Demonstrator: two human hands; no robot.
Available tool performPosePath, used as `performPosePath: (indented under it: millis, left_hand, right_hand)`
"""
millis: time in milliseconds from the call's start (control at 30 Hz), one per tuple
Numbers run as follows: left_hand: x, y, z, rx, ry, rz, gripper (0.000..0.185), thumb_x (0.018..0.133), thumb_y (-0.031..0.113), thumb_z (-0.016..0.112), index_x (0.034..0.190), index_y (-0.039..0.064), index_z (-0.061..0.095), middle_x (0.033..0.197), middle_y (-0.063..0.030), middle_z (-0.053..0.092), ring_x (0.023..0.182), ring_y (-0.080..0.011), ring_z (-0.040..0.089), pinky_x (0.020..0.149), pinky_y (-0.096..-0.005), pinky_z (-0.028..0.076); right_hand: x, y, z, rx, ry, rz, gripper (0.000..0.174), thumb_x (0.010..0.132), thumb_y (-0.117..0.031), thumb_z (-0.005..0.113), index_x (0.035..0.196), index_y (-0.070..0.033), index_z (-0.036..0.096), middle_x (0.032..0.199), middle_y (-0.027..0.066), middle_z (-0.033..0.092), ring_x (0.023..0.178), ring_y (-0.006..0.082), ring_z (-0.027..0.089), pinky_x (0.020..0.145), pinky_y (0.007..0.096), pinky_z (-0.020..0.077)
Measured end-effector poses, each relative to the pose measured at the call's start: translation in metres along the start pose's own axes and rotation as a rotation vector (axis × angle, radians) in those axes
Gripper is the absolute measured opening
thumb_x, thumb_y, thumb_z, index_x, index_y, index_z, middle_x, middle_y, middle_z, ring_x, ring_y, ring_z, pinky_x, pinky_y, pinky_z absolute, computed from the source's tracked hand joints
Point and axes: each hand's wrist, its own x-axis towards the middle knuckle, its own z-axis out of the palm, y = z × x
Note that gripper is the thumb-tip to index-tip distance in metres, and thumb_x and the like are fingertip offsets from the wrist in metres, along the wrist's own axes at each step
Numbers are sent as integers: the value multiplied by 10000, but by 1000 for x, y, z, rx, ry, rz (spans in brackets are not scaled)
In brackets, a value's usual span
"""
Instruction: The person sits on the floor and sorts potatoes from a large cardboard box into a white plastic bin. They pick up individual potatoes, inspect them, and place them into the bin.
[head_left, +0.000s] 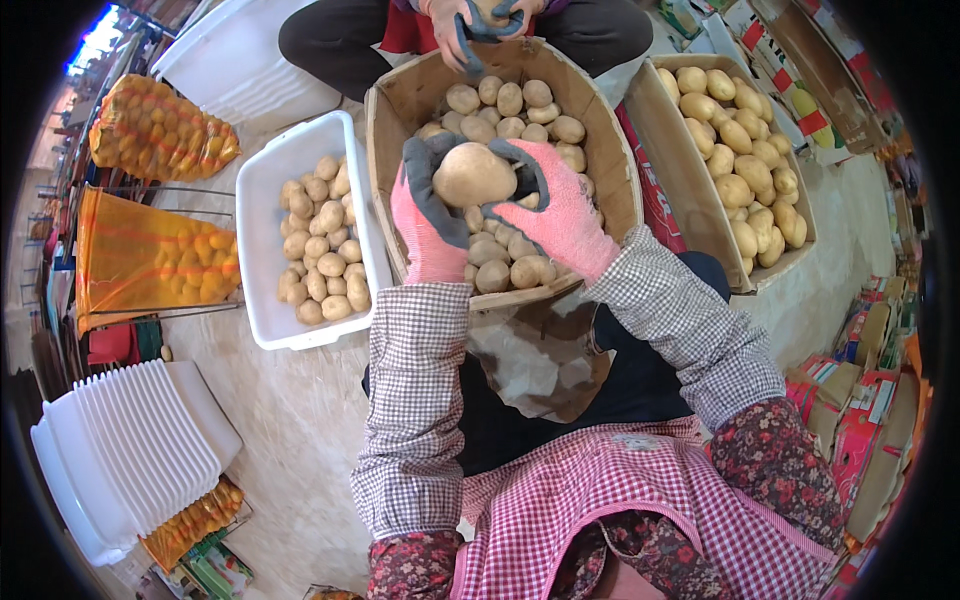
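Observation:
A large pale potato (474, 175) is raised over a wide wooden bin (390, 112) that holds many loose potatoes (510, 97). My left hand (427, 206), in a pink knit glove with a grey coated palm, grips the potato from its left side. On its right, my right hand (559, 202) in a matching glove is curled, with its grey fingertips at the potato's upper right edge. The right thumb points left beneath it. Both gloved hands hide part of the potatoes below.
Left of the bin stands a white plastic tub (251, 225) of small potatoes; on the right, a cardboard box (694, 195) of larger ones. Orange mesh sacks (161, 135) and stacked white tubs (135, 450) lie farther left. Across the bin, another person's gloved hands (480, 30) hold a potato.

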Motion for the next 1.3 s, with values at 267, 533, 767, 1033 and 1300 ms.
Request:
performPosePath:
  millis: [267,533,767,1033,1300]
  left_hand:
    - [-15,10,9,481,-42,512,237,946,158,496,1046,-30,600,975,-80,628,893,-147,586,828,-269,469]
    - [-6,17,-2,582,-121,437,208,889,-2,519,1058,-70,618,930,-116,666,873,-145,603,823,-279,477]
    - [-18,32,-3,1007,-197,484,258,877,8,502,1105,-54,606,979,-195,667,909,-271,654,833,-319,490]
    - [-29,38,-16,543,-115,358,270,942,111,441,1052,-61,617,970,-128,649,910,-192,617,852,-300,479]
    - [-16,16,-30,1053,-70,579,220,918,113,527,1068,-25,610,893,-122,667,837,-179,632,788,-284,486]
  right_hand:
    - [-5,-3,7,476,-155,168,590,814,-151,719,1307,-39,415,1226,118,515,1144,199,521,953,332,460]
    - [-2,38,13,732,-222,320,636,849,-122,698,1378,-32,357,1240,95,537,1164,162,514,967,274,458]
    - [-4,8,-3,931,-461,606,575,884,-353,656,1305,-52,405,1066,85,570,812,179,631,652,303,544]
    - [-5,14,5,1005,-460,476,427,936,-417,552,1205,-87,514,909,42,611,766,138,622,620,263,508]
    - [-13,22,14,983,-352,485,564,931,-334,585,1383,-78,365,1259,82,532,1056,215,609,776,346,564]
